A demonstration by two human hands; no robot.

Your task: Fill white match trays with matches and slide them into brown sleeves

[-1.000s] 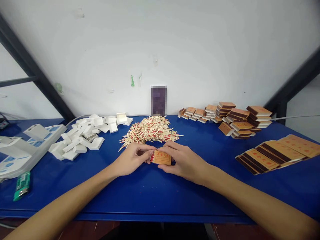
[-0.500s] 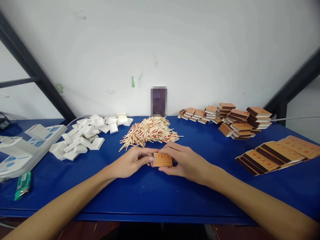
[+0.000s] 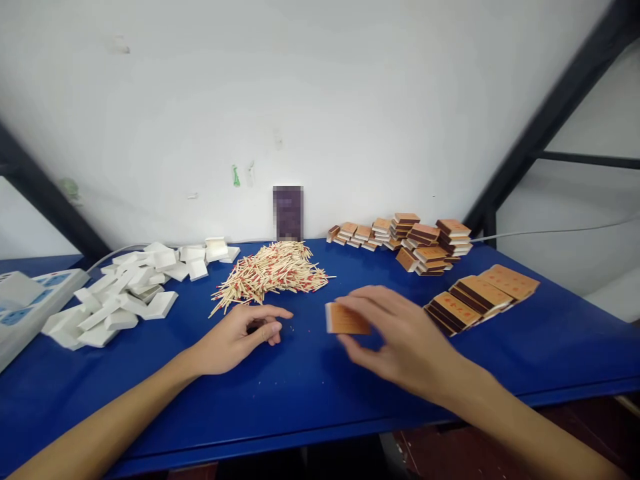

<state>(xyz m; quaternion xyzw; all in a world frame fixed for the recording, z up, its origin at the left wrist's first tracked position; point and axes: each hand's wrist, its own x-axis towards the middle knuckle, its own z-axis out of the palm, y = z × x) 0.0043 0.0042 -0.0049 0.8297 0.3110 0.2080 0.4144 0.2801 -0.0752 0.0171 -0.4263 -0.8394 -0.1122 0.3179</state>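
Observation:
Between the thumb and fingers of my right hand is an orange matchbox, slightly blurred, with its white end facing left. It is held a little above the blue table. My left hand rests empty to the left of it, index finger stretched out and the thumb apart from it, the other fingers curled. Just beyond the left hand lies a heap of red-tipped matchsticks. Flat orange matchbox sleeves with dark strips lie overlapped to the right of my right hand.
White inner trays are piled on the left, beside a white power strip. Stacked matchboxes stand at the back right, near a dark metal frame bar. The blue table's front edge runs below my hands.
My left hand has let go of the matchbox and the two hands have parted. The right hand has carried the box rightward. The view has turned to the right.

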